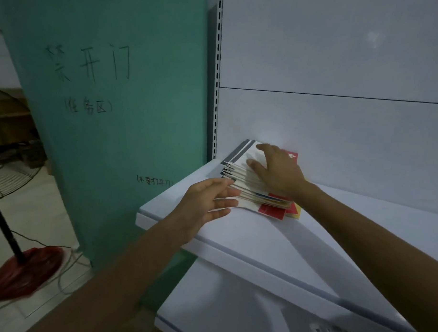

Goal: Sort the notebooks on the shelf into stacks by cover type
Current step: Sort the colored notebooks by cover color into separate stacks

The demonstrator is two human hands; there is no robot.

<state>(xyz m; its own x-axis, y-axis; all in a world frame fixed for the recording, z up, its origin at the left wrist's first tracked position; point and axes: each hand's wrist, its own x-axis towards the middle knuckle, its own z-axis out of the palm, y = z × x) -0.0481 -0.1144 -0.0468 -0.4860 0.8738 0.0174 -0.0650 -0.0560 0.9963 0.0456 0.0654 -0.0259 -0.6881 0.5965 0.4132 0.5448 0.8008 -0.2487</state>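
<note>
on the shelf [351, 218], left hand [209, 203] and right hand [279, 172] press flat against notebooks [249, 188].

Single wide-angle view from a head-worn camera, looking forward and down along both forearms, close to a white shelf [252, 229], left hand [209, 203] and right hand [277, 171] near frame centre, green panel [117, 134] filling the left side
</note>
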